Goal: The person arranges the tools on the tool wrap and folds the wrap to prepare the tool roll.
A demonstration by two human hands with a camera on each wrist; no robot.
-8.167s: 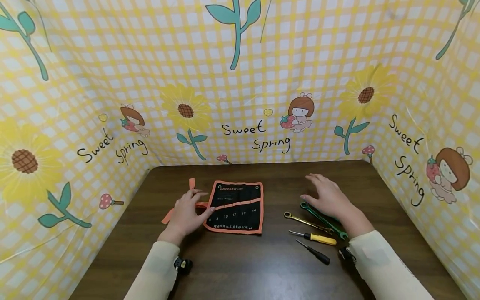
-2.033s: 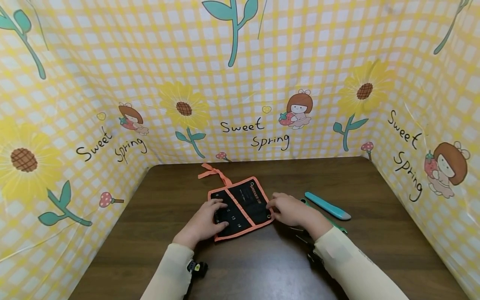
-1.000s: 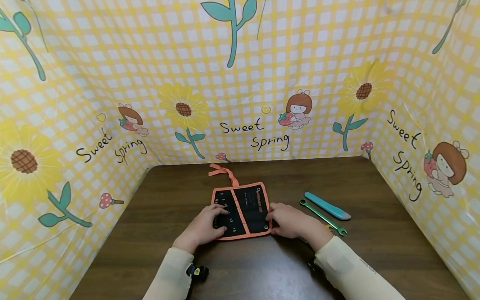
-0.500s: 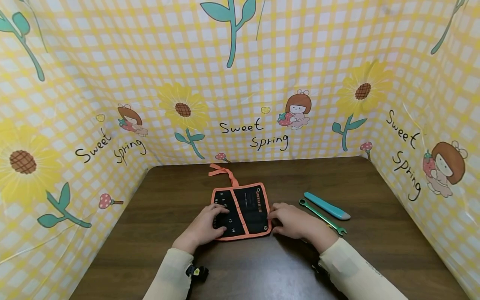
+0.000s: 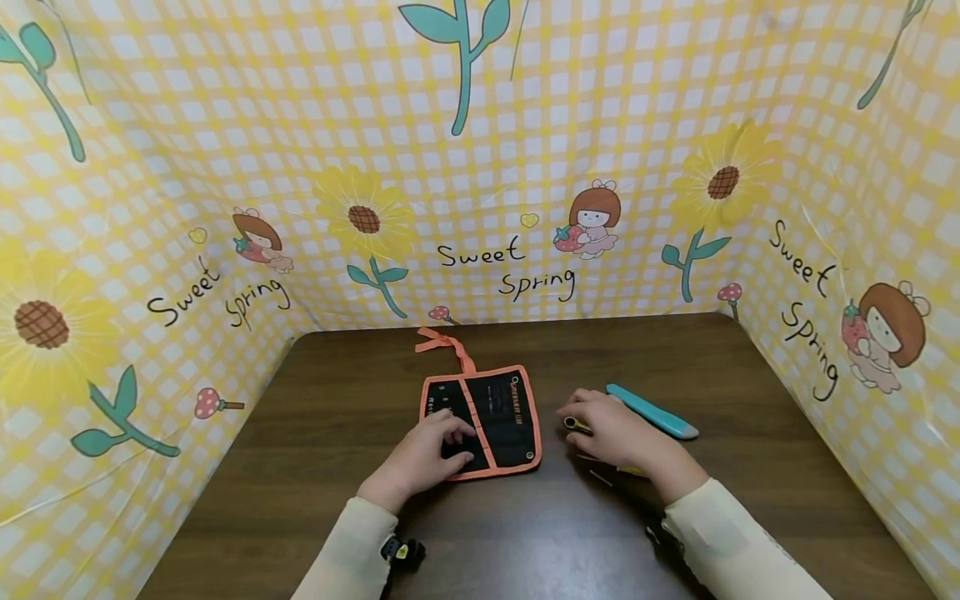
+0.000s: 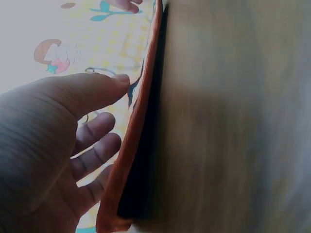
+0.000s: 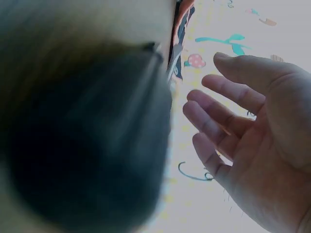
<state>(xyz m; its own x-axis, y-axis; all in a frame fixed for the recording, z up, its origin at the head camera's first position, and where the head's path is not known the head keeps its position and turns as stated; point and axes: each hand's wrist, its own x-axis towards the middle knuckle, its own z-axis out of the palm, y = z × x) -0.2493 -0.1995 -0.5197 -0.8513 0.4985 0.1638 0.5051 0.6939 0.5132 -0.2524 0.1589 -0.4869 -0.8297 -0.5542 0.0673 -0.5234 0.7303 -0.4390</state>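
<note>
Left hand [image 5: 422,460] over black pouch [image 5: 508,421], right hand [image 5: 617,430] above gold wrench [image 5: 578,425] — both relaxed, empty

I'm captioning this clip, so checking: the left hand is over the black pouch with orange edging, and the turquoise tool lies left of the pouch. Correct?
Not quite: the turquoise tool lies to the right of the black pouch, as the head view shows. The left hand is indeed over the orange-edged pouch.
</note>
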